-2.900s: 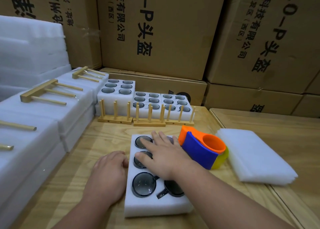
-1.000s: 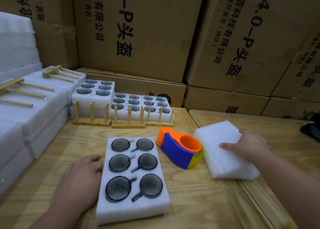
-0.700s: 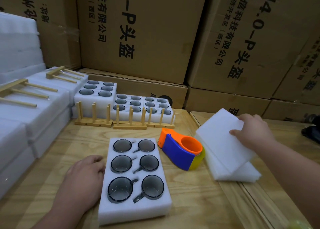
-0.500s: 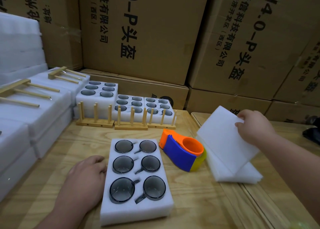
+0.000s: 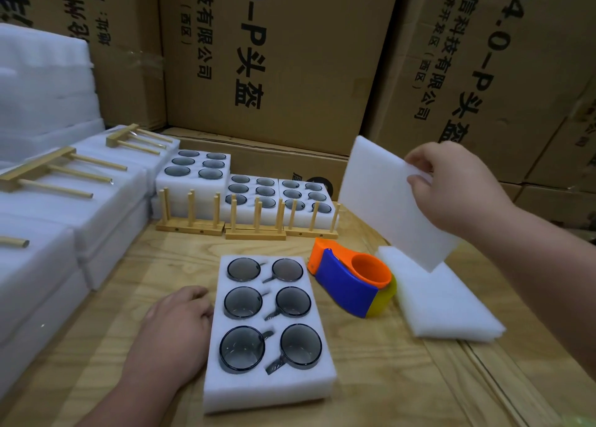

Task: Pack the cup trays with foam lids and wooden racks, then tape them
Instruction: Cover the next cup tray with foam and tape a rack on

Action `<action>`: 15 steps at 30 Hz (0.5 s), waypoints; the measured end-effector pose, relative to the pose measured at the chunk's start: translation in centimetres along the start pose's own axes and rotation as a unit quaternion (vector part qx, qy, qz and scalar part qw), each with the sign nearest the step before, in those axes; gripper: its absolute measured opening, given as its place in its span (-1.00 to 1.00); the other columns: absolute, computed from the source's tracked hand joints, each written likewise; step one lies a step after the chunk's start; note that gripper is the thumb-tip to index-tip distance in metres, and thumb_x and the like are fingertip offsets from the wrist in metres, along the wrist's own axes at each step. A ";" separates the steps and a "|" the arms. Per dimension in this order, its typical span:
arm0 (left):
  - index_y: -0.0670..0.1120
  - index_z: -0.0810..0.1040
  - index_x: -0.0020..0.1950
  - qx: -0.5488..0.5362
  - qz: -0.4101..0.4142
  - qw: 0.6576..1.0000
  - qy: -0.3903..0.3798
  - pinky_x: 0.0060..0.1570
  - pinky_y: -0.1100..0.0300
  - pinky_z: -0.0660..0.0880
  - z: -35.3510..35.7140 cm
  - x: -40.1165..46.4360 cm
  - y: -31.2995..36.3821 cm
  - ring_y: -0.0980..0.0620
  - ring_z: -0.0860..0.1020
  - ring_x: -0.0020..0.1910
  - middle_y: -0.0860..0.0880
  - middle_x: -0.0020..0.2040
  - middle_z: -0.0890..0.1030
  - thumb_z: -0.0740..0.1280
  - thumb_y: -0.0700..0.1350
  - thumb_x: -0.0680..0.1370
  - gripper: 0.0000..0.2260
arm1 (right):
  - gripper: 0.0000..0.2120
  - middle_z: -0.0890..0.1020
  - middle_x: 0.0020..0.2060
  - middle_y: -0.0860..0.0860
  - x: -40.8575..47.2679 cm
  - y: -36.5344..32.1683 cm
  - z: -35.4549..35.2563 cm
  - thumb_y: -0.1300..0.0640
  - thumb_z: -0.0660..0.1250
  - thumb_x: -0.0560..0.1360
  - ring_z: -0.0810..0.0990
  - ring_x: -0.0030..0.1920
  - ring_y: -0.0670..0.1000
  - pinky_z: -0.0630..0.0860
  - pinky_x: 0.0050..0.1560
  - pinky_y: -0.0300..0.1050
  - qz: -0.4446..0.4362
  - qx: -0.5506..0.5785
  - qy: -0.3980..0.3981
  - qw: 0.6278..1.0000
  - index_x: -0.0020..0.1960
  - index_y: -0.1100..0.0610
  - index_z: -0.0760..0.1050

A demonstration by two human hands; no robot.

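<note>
My right fingers (image 5: 419, 172) pinch a lid (image 5: 392, 201) to cover the tray (image 5: 269, 384); left hand (image 5: 174, 326), fingers curled, steadies its side.

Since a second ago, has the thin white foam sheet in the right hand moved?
Yes. The thin white foam sheet, pinched by the right hand, has risen off the white foam stack, tilted above the orange-and-blue tape dispenser.
</note>
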State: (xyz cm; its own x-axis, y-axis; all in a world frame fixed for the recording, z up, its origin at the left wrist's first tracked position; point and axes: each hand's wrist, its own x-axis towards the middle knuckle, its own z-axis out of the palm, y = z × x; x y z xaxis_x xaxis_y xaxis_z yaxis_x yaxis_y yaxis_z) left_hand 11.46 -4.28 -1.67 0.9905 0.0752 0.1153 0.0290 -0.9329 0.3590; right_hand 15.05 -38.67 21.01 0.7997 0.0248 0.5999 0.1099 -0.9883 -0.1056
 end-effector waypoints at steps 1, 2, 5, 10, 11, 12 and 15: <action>0.21 0.58 0.32 -0.001 0.000 1.000 0.001 0.42 0.08 0.27 0.0 0.0 0.0 0.07 0.35 0.44 0.20 0.48 0.39 0.13 -0.01 0.65 -0.66 | -0.74 0.47 0.04 -0.04 -0.2 -0.8 -0.2 0.10 0.29 0.60 0.48 -0.01 0.01 0.41 -0.12 -0.10 -0.015 0.015 0.008 1.000 0.28 0.01 0.53; 0.21 0.58 0.32 -0.002 -0.002 1.000 0.001 0.42 0.08 0.27 0.0 0.0 0.0 0.07 0.35 0.44 0.20 0.48 0.39 0.13 -0.01 0.65 -0.66 | -0.74 0.47 0.03 -0.05 -0.3 -1.5 -0.3 0.10 0.30 0.60 0.47 -0.02 -0.01 0.38 -0.16 -0.17 -0.028 0.030 0.018 0.999 0.28 0.01 0.53; 0.19 0.59 0.33 0.000 -0.004 1.000 0.001 0.42 0.10 0.27 0.0 0.1 0.2 0.06 0.36 0.45 0.19 0.49 0.39 0.13 -0.02 0.66 -0.66 | -0.76 0.48 -0.01 -0.07 -0.8 -3.2 -0.5 0.11 0.33 0.60 0.46 -0.09 -0.09 0.30 -0.22 -0.33 -0.044 0.074 0.040 0.995 0.26 0.01 0.54; 0.18 0.60 0.32 -0.007 -0.006 1.000 0.001 0.41 0.09 0.28 0.0 0.0 0.2 0.02 0.37 0.43 0.17 0.48 0.41 0.14 -0.02 0.65 -0.66 | -0.85 0.56 -0.07 -0.16 -1.3 -4.7 -0.6 0.08 0.36 0.57 0.50 -0.14 -0.18 0.36 -0.24 -0.30 -0.023 0.177 0.047 0.983 0.12 -0.11 0.53; 0.18 0.60 0.32 -0.009 -0.006 1.000 0.000 0.41 0.09 0.27 0.0 -0.1 0.2 0.02 0.37 0.43 0.16 0.48 0.41 0.14 -0.02 0.65 -0.66 | -0.86 0.56 -0.09 -0.19 -1.4 -4.9 -0.5 0.07 0.37 0.57 0.52 -0.14 -0.18 0.37 -0.25 -0.29 -0.011 0.207 0.040 0.977 0.08 -0.13 0.53; 0.18 0.60 0.32 -0.010 -0.006 1.000 0.000 0.42 0.09 0.26 0.0 -0.1 0.2 0.02 0.37 0.43 0.16 0.48 0.41 0.14 -0.02 0.65 -0.66 | -0.88 0.58 -0.11 -0.19 -1.5 -5.0 -0.3 0.05 0.38 0.56 0.54 -0.14 -0.19 0.38 -0.26 -0.28 0.002 0.236 0.032 0.971 0.06 -0.15 0.54; 0.17 0.59 0.32 -0.015 -0.009 1.000 0.002 0.43 0.10 0.24 0.1 -0.1 0.3 0.03 0.34 0.45 0.18 0.49 0.39 0.13 -0.02 0.64 -0.66 | -0.94 0.63 -0.12 -0.16 -2.2 -5.4 1.1 0.01 0.42 0.54 0.59 -0.13 -0.20 0.45 -0.22 -0.21 0.068 0.330 0.002 0.941 -0.01 -0.14 0.60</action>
State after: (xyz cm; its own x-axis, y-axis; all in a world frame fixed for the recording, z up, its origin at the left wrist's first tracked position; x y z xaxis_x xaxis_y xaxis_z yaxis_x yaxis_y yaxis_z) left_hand 11.39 -4.63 -1.62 0.9893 0.0931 0.1119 0.0426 -0.9204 0.3887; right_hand 13.30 -33.19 19.42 0.8311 -0.0973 0.5475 0.3501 -0.6733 -0.6512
